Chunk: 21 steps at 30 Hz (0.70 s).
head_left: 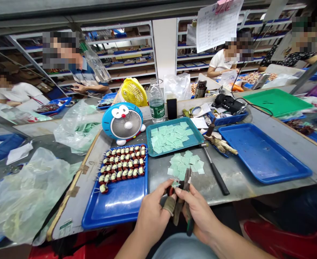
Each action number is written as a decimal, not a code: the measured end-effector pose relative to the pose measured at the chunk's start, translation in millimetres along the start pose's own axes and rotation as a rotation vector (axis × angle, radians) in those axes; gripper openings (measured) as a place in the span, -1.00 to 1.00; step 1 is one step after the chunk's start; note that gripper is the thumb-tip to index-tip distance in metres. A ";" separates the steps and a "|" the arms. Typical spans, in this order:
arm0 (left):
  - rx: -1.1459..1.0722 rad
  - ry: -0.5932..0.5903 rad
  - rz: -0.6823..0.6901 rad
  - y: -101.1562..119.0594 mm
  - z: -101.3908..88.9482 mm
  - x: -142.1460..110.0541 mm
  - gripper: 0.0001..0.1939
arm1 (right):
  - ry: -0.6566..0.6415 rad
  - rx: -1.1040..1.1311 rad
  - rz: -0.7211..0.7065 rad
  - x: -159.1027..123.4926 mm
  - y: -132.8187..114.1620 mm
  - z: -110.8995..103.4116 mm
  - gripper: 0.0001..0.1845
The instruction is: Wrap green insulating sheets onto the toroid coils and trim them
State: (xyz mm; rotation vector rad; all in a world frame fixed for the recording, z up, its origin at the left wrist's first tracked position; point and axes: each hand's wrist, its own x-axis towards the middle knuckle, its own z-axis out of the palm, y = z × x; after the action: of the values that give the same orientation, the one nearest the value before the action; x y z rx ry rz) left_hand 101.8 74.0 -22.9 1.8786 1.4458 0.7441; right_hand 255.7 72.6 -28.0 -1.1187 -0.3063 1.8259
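Note:
Pinched in the fingers of my left hand (154,210) is a small coil component (171,190) with reddish-brown winding. A pale green square (176,183) lies on top of it. A finger of that hand wears a drab cloth cover (169,205). My right hand (201,212) is closed round a pair of pliers (186,185), jaws pointing away from me, its thumb close against the coil. Just beyond both hands, loose green squares (185,165) are heaped on the metal bench. On the left, a blue tray (117,203) carries rows of similar coils (122,162).
A teal tray (196,139) of green squares stands farther back. To the right are a hammer (217,172) and another blue tray (266,154). A cartoon fan (124,122), a water bottle (156,102) and a phone (171,108) line the back. Several people sit beyond the partition.

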 end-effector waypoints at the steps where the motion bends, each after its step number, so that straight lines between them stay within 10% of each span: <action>1: -0.016 -0.002 -0.010 0.5 -0.9 0.3 -0.58 | -0.004 0.006 0.000 0.1 -0.1 0.4 -0.49; 21: -0.404 -0.032 -0.198 -4.7 0.9 -1.7 -0.59 | -0.055 0.127 0.057 6.4 8.0 -0.6 -0.57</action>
State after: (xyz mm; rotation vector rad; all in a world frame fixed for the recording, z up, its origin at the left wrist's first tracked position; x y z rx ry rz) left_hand 99.3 73.1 -27.2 1.4145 1.3221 0.8333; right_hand 250.6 73.5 -36.9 -0.9990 -0.1891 1.9013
